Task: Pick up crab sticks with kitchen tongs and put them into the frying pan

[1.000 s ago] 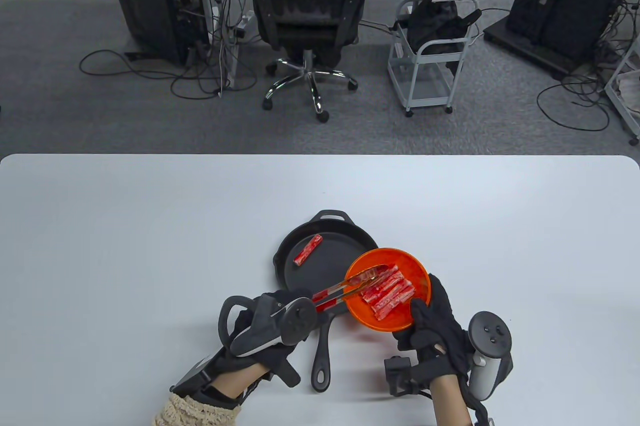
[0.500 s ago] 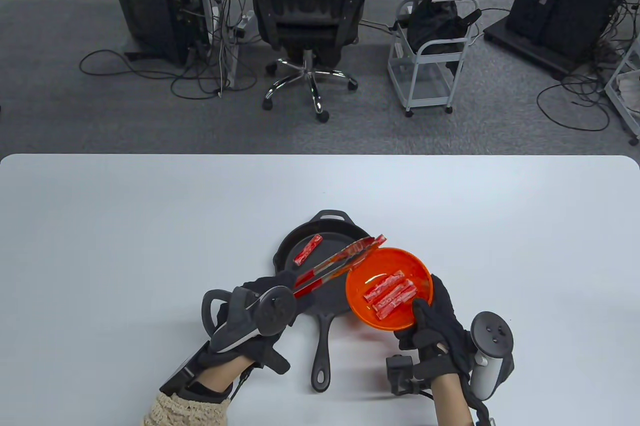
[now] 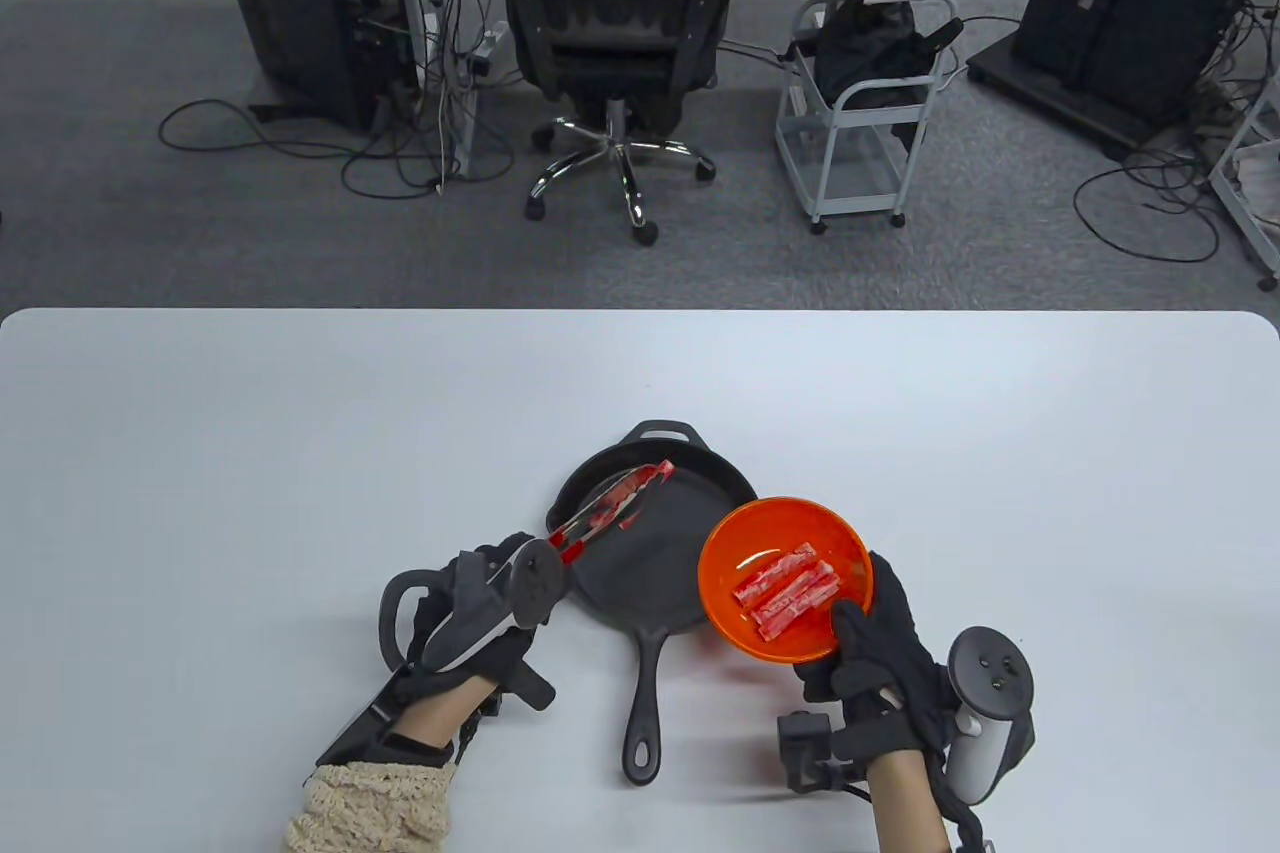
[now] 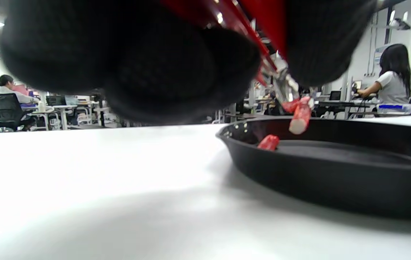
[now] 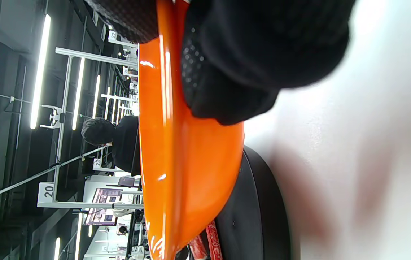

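Nearest the bottom edge: left hand [image 3: 480, 608], fingers curled round the red grips of the tongs [image 3: 600, 515]; right hand [image 3: 880, 638], thumb over the rim and fingers under, gripping the bowl [image 3: 845, 543].

Bowl: orange, raised off the surface [image 3: 200, 453], its near-left rim overlapping the pan's right edge in the table view; several sticks [image 3: 785, 588] lying inside, side by side, long axes running lower left to upper right.

Pan [image 3: 690, 533]: black, handle pointing toward the person, between the two hands.

Tongs: reaching from the left hand up and to the right over the pan's left half, arms nearly closed on a held stick [image 3: 640, 483]. Held stick seen in the left wrist view [image 4: 299, 117] hanging tilted, clear of the pan floor, lower end just above it.

Loose stick [image 4: 269, 142]: resting on the pan floor just below and left of the held one in that view; mostly hidden under the tongs from above.

Governing relation: held stick directly above the pan's far-left floor, long axis in line with the tongs; loosening of the left hand's grip judged the move due next. Remaining sticks nearer the right hand, to the right of the tong tips.
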Demonstrator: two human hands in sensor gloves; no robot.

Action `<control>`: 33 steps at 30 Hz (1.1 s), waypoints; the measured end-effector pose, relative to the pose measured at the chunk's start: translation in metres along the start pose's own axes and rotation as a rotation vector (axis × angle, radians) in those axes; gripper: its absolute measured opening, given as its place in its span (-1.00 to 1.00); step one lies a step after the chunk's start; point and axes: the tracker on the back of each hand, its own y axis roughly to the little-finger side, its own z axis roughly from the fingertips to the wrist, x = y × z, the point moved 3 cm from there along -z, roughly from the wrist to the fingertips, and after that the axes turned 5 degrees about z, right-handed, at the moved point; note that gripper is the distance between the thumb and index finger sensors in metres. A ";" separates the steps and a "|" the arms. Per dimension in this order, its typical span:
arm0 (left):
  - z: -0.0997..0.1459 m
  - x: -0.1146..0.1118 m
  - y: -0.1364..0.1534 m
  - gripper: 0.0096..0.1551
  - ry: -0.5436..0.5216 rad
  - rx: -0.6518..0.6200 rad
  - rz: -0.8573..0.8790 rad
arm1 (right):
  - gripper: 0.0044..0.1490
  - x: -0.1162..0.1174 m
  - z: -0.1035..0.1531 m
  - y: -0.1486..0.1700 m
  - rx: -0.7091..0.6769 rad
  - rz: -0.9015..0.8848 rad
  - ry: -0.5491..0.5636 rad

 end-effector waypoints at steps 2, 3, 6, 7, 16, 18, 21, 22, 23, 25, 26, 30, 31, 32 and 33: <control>-0.002 -0.004 -0.001 -0.13 0.009 0.006 -0.012 | -0.17 -0.001 0.000 0.000 0.001 -0.003 0.001; -0.002 -0.005 -0.001 -0.13 0.009 0.007 -0.026 | -0.17 -0.001 0.000 0.000 0.002 -0.003 0.001; -0.003 -0.009 -0.003 -0.13 0.002 0.014 -0.062 | -0.17 0.000 0.000 0.000 0.004 -0.004 -0.002; -0.003 -0.010 -0.004 -0.13 0.006 0.015 -0.070 | -0.17 0.000 0.000 0.000 0.004 -0.004 -0.003; -0.003 -0.015 -0.008 -0.13 0.015 0.020 -0.135 | -0.17 -0.001 0.000 -0.001 0.003 -0.015 -0.001; -0.003 -0.015 -0.008 -0.14 0.009 0.025 -0.153 | -0.17 -0.001 0.000 -0.001 0.003 -0.015 -0.001; -0.003 -0.016 -0.008 -0.13 0.007 0.027 -0.158 | -0.17 -0.001 0.000 -0.001 0.003 -0.014 -0.002; -0.002 -0.016 -0.008 -0.13 0.014 0.031 -0.150 | -0.17 -0.001 0.000 -0.001 0.003 -0.013 -0.002; -0.002 -0.016 -0.008 -0.13 0.014 0.032 -0.151 | -0.17 -0.001 0.000 -0.001 0.003 -0.012 -0.003; -0.002 -0.016 -0.008 -0.13 0.009 0.034 -0.157 | -0.17 -0.001 0.000 -0.001 0.004 -0.009 -0.004; -0.002 -0.016 -0.008 -0.13 0.005 0.036 -0.160 | -0.17 -0.001 0.000 -0.001 0.005 -0.008 -0.003; -0.003 -0.016 -0.007 -0.12 0.007 0.041 -0.157 | -0.17 0.000 0.000 -0.001 0.006 -0.006 -0.003; -0.003 -0.016 -0.007 -0.12 0.009 0.040 -0.155 | -0.17 0.000 0.001 0.000 0.006 -0.005 -0.004; -0.002 -0.016 -0.008 -0.12 0.009 0.039 -0.159 | -0.17 0.000 0.001 0.000 0.007 -0.004 -0.004; -0.002 -0.016 -0.008 -0.12 0.009 0.037 -0.160 | -0.17 0.000 0.001 0.000 0.008 -0.003 -0.003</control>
